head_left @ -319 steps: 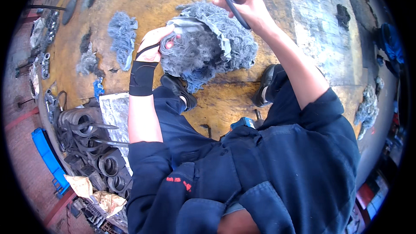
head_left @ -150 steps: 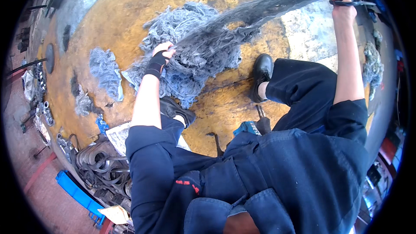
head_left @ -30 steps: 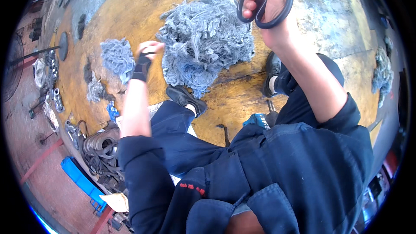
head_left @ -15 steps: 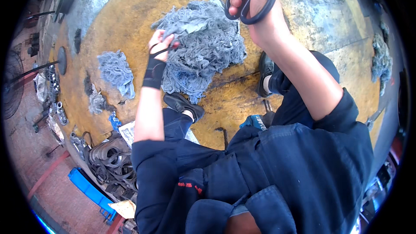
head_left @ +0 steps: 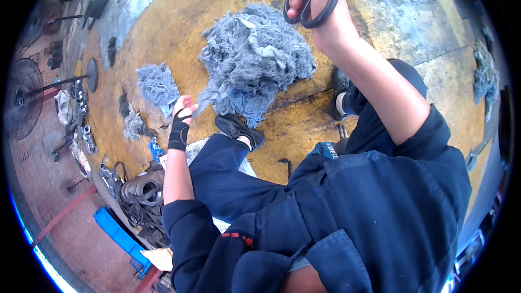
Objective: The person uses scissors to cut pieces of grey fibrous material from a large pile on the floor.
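At left, a small frayed clump [head_left: 158, 87] lies apart on the stained yellow surface [head_left: 179, 35]. Just to its right, the left hand [head_left: 184, 113], in a black wrist support [head_left: 178, 133], appears to pinch the near end of a grey fabric strip [head_left: 209, 96], which reaches the large heap of frayed grey fabric [head_left: 255, 49], centre and far. At right, the right hand [head_left: 326, 11] is wrapped around black-handled scissors [head_left: 336, 0], blades out of view. Judging by the heap's bulk, little is separated and much is left; cut portions cannot be distinguished.
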`<state>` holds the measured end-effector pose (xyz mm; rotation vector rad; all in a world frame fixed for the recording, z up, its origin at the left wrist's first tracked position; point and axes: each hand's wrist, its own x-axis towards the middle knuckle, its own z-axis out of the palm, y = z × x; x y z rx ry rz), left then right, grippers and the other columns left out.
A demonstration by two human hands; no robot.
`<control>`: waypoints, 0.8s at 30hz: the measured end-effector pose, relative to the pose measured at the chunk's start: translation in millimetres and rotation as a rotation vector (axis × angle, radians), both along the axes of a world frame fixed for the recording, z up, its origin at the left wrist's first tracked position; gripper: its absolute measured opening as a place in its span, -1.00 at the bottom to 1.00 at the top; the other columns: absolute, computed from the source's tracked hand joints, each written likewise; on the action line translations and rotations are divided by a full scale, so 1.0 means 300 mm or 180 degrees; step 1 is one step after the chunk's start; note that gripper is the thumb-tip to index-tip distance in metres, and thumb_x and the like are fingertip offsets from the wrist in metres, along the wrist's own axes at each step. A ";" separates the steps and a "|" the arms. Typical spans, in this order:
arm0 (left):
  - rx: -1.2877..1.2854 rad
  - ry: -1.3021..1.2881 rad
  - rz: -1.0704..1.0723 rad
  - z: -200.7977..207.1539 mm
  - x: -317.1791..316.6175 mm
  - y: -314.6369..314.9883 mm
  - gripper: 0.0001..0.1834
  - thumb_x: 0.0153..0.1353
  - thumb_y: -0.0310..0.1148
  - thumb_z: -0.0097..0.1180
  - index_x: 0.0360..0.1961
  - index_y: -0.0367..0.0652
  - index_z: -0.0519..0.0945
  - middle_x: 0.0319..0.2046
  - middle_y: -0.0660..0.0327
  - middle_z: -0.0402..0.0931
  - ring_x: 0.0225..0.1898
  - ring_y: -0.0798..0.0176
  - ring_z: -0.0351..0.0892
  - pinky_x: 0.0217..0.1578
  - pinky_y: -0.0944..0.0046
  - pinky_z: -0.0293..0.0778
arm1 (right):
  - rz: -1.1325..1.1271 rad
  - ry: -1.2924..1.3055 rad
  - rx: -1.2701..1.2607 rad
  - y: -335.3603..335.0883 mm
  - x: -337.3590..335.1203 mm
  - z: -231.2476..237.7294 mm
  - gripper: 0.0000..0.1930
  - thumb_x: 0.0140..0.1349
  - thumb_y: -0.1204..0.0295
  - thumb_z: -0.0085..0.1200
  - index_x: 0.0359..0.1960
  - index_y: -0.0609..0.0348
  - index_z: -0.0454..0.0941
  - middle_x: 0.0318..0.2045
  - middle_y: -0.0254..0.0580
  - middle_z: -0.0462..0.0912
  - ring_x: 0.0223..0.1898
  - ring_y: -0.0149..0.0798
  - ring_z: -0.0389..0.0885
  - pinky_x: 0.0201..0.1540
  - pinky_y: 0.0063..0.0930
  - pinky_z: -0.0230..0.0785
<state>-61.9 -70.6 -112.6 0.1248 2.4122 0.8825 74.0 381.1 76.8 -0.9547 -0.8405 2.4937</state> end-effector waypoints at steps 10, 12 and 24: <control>0.0359 0.2068 -0.2417 -0.156 -0.181 0.863 -0.32 -0.24 -0.61 -0.08 0.05 0.01 0.48 0.07 0.02 0.39 0.09 -0.05 0.34 0.09 0.15 0.28 | 0.0365 -0.0087 0.0859 -0.037 0.014 -0.048 -0.51 0.16 -0.10 0.02 -0.48 0.14 0.36 -0.61 -0.35 0.36 -0.59 -0.50 0.38 -0.54 -0.58 0.35; -0.0027 0.2102 -0.3086 -0.207 -0.184 0.931 -0.30 -0.26 -0.61 -0.03 0.04 0.12 0.50 0.17 0.10 0.31 0.20 0.00 0.25 0.13 0.11 0.25 | 0.0492 -0.0279 0.0821 -0.045 0.005 -0.045 -0.54 0.17 -0.04 0.04 -0.52 0.14 0.39 -0.65 -0.37 0.37 -0.64 -0.48 0.39 -0.55 -0.58 0.34; -0.0219 0.0433 -0.3229 0.208 -0.224 0.703 -0.72 0.10 -0.32 0.09 -0.16 -0.15 0.51 -0.21 0.01 0.51 -0.16 -0.04 0.47 -0.13 0.17 0.36 | 0.1467 -0.0421 0.2743 -0.061 -0.006 -0.116 -0.75 0.11 0.37 0.19 -0.35 0.32 0.46 -0.49 -0.18 0.60 -0.44 -0.41 0.62 -0.41 -0.63 0.45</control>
